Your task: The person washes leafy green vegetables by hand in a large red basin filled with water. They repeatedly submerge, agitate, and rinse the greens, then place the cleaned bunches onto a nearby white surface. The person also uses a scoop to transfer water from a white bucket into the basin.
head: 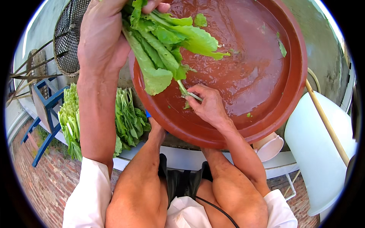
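My left hand [102, 37] grips a bunch of leafy greens [159, 42] at the upper left, over the rim of a wide reddish-brown basin [298, 57]. Its fingers are partly cut off by the top edge and hidden behind leaves. The broad leaves hang down and to the right, above the water [242, 65] in the basin. Below the bunch, my right hand [208, 107] pinches a pale leaf stem [196, 96] between thumb and fingers, low over the near side of the water. Several torn leaf pieces [281, 48] float in the basin.
Left of the basin lie stacked bundles of greens [131, 122], partly behind my left forearm. Beyond them are a black mesh basket [68, 40] and a blue-framed stool [47, 99]. At right are a pink scoop [271, 148], a white tub [316, 142] and a wooden pole [328, 122].
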A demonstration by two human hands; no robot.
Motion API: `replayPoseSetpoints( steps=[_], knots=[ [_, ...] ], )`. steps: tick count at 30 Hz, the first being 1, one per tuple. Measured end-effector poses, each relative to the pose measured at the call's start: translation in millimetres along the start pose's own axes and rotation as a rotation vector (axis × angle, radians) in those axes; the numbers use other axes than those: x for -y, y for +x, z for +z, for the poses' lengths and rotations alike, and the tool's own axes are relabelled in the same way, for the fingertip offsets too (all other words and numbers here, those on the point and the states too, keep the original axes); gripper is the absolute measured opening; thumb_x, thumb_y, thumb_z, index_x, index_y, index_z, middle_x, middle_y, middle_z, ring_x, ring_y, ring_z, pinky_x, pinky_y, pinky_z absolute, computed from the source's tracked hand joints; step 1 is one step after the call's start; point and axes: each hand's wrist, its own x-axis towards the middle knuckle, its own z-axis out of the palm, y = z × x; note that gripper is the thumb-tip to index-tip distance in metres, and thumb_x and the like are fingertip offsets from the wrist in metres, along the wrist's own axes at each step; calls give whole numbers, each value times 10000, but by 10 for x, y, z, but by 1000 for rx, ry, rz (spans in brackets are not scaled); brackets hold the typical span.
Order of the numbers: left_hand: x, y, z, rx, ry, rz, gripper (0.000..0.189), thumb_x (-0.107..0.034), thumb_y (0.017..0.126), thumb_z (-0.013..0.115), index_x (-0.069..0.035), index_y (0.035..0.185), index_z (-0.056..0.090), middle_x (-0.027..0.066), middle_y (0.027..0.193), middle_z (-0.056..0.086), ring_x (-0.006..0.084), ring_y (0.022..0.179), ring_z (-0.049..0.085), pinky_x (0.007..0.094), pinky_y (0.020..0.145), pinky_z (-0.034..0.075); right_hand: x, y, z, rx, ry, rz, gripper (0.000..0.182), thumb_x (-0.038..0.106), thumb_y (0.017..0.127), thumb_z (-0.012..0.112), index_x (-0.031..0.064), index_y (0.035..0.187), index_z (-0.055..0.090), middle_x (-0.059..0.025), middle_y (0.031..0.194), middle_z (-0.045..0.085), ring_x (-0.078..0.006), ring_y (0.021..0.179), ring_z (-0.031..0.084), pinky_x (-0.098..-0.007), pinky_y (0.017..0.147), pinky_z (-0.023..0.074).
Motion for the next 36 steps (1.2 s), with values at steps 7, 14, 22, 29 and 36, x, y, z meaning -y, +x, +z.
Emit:
replayPoseSetpoints(
  steps=[7,14,22,29,36],
  knots=[
    [48,-665,-124,-142,-254,-225,364,-325,1114,529,-16,1303,566,14,846,545,78,674,459,304,747,548,51,-271,-1188,-109,363,266,125,3,937,686,-36,1054,704,3,810,685,-40,688,609,-212,598,478],
    [980,-932,135,-383,-137,-681,404,-320,1049,657,-44,1335,584,124,1169,708,100,769,547,316,803,566,421,-228,-1014,-173,363,16,126,-36,916,705,-36,1042,709,30,884,628,-26,727,525,-211,627,413],
    [1228,-1192,104,-393,-76,-668,351,-214,994,741,-74,1275,583,87,1100,732,141,889,669,318,812,586,354,-24,-600,38,50,-104,173,63,879,769,3,1041,754,-63,806,650,-163,733,617,-328,634,476],
    [1287,-1282,2,-463,-154,-686,241,-219,1013,713,-89,1189,611,52,1003,704,184,947,705,363,827,608,155,531,-582,-205,-550,-242,166,115,862,769,30,1004,761,-110,913,653,-323,811,685,-428,682,540],
    [1458,-1157,-16,-443,-121,-592,418,-217,998,733,-63,1352,572,56,1130,697,149,969,659,330,873,587,374,405,-651,-224,-157,-135,141,137,893,750,2,932,757,-123,870,681,-310,724,673,-414,647,511]
  ],
)
